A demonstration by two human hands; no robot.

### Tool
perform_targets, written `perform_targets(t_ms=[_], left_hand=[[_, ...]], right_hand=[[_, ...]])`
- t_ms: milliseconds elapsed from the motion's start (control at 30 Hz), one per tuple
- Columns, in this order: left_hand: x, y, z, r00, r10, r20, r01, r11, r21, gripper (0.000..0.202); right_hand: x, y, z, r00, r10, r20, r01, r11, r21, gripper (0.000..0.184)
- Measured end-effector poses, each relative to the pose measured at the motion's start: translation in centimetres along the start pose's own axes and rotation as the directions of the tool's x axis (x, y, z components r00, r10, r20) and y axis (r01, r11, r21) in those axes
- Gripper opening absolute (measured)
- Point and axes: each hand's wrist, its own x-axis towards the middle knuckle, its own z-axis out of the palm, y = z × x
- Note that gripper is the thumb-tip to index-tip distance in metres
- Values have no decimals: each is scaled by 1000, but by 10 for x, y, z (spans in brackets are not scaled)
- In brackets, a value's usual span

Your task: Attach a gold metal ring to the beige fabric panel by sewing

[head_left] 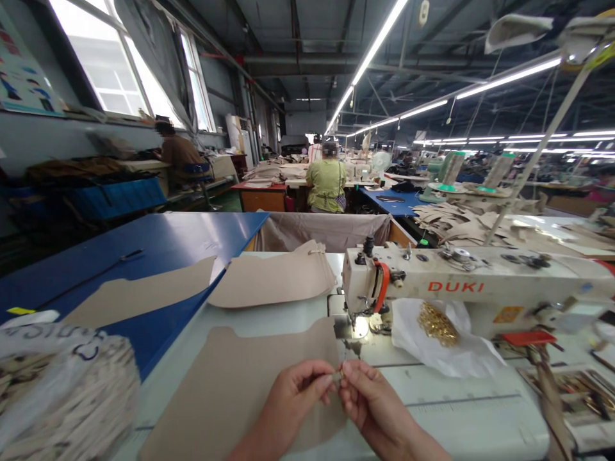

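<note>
Gold-orange shows on a small, pale, mostly hidden piece (pixel 338 375) pinched where my two hands meet. My left hand (pixel 302 394) closes thumb and forefinger on it from one side, my right hand (pixel 369 398) from the other, fingertips nearly touching. Too little shows between them for me to tell which way its long axis runs.

Right beneath my hands lies a large, flat, taupe panel of smooth sheet material (pixel 240 378), spreading mostly to my left and towards me; its near end runs out of view. Its far right corner reaches the bright steel plate (pixel 343 327) under the needle end of a white sewing machine with red lettering (pixel 408 272). That plate is straight ahead of my fingertips, just beyond them.

Off to the right, nearer my right hand, a heap of shiny gold-coloured metal pieces (pixel 438 323) rests on a crumpled white sheet (pixel 408 320). Farther out, beyond the panel on the pale green tabletop (pixel 278 318), sits a stack of curved taupe pieces (pixel 273 275).
</note>
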Motion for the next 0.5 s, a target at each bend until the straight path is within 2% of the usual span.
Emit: perform_targets(t_ms=[100,200,267,367,433,500], left_hand=[[-2,0,0,999,-13,-44,13,1000,-8,22],[-2,2,-1,997,-42,-67,41,999,-17,24],[-2,4,-1,996,-51,-67,49,998,-33,25],[-3,8,-2,998,-56,-42,54,998,-45,25],[-3,11,-1,997,-64,-33,63,998,-32,23],[-4,12,-1,997,-70,-30,70,997,-13,21]], right_hand=[[-1,1,2,999,-45,-14,44,998,-41,38],[0,1,1,988,-150,-24,143,973,-182,43],[1,0,-1,964,-264,-16,246,919,-309,41],[1,-4,-3,904,-427,30,395,805,-442,29],[1,-6,-2,909,-412,62,391,792,-470,24],[0,-8,0,944,-318,87,321,824,-468,25]])
